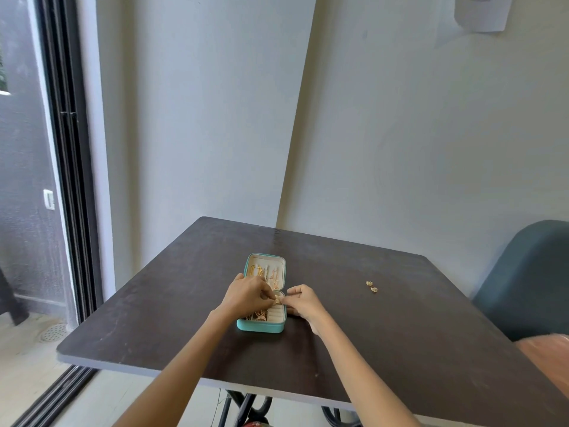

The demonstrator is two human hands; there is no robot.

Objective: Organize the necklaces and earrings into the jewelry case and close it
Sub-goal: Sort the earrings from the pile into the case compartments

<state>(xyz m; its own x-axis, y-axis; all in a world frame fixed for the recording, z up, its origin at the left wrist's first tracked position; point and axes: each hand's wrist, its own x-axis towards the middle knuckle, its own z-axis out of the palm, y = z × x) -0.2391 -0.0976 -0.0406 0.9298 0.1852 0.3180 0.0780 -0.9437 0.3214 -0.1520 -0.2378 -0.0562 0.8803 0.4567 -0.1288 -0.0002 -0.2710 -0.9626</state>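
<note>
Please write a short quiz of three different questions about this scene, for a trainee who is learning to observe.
1. True or false: the teal jewelry case is closed.
2. Multiple choice: where do the two loose gold earrings lie? A) inside the case, B) on the dark table to the right of the case, C) on the green chair.
3. Fill in: the left hand and the right hand together pinch a small gold ____ over the case.

Key: 1 false, its lid lies open. 2 B. 3 earring, though it is too small to be sure.
</note>
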